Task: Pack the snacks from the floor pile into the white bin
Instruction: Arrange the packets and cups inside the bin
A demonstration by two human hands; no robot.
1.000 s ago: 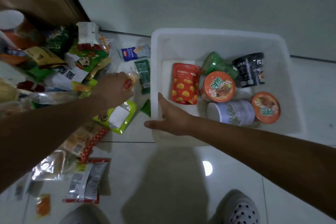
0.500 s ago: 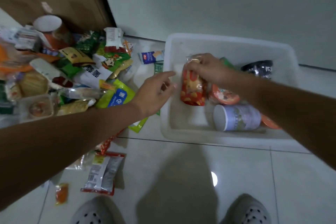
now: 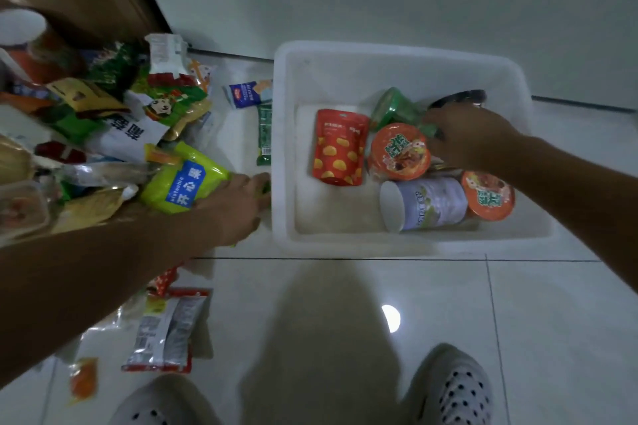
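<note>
Fingers of our left hand (image 3: 232, 207) grip the lime-green pouch (image 3: 179, 186) at the snack pile's (image 3: 103, 134) edge, beside the white bin (image 3: 281, 148). Our right hand (image 3: 466, 138) reaches among its cups; grip unclear.

White bin (image 3: 397, 59), plain. Inside: red pouch (image 3: 339, 147) with yellow round shapes; two cups with orange lids (image 3: 400, 152), green lettering; pale lavender tub (image 3: 426, 202), white base; green cup (image 3: 392, 108). Floor pile: lime-green bag (image 3: 179, 179) with blue label, white characters; blue-and-white packet (image 3: 247, 93). Floor (image 3: 345, 321): glossy white tiles. Shoes (image 3: 452, 390): white, dark holes.
</note>
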